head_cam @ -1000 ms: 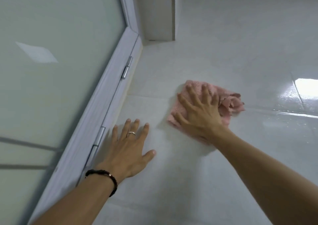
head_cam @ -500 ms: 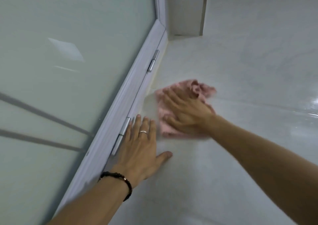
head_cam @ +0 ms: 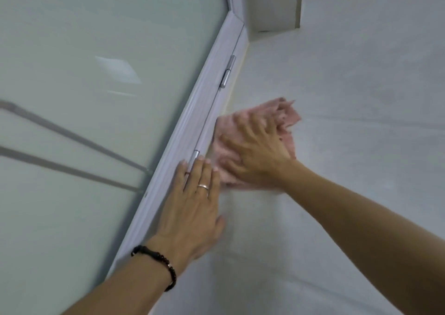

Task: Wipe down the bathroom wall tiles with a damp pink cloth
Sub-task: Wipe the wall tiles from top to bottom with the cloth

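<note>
1. Nearest, the left forearm comes in from the bottom edge, a black beaded bracelet (head_cam: 157, 265) round the wrist.
2. Just beyond it the left hand (head_cam: 192, 208) lies flat, fingers straight and close together – an open grip that holds nothing. A silver ring (head_cam: 203, 186) sits on one finger. The fingertips reach onto the white door frame (head_cam: 192, 124) and partly cover the lower hinge (head_cam: 195, 157); the palm and thumb side lie on the wall tiles (head_cam: 337, 98).
3. The right forearm enters from the lower right and crosses the tiles toward the frame.
4. The right hand (head_cam: 257, 151) is spread over the pink cloth (head_cam: 286, 116), fingers splayed and pressing it flat against the tiles – spread wide, not curled round the fabric. The hand is blurred, so the exact fingertip positions cannot be told.
5. The pink cloth is bunched and lies on the tiles just beside the door frame, its left edge touching or very nearly touching the frame, between the two hinges. Its lower corner is close to the left hand's fingertips.
6. Farther along the frame the upper hinge (head_cam: 227, 73) shows in full.
7. Left of the frame runs the frosted glass door panel (head_cam: 96, 49), with two grey bars (head_cam: 72, 151) showing dimly through it.
8. Farthest off, the frame meets a corner where a white boxed section (head_cam: 272, 4) juts out above the tiles.
</note>
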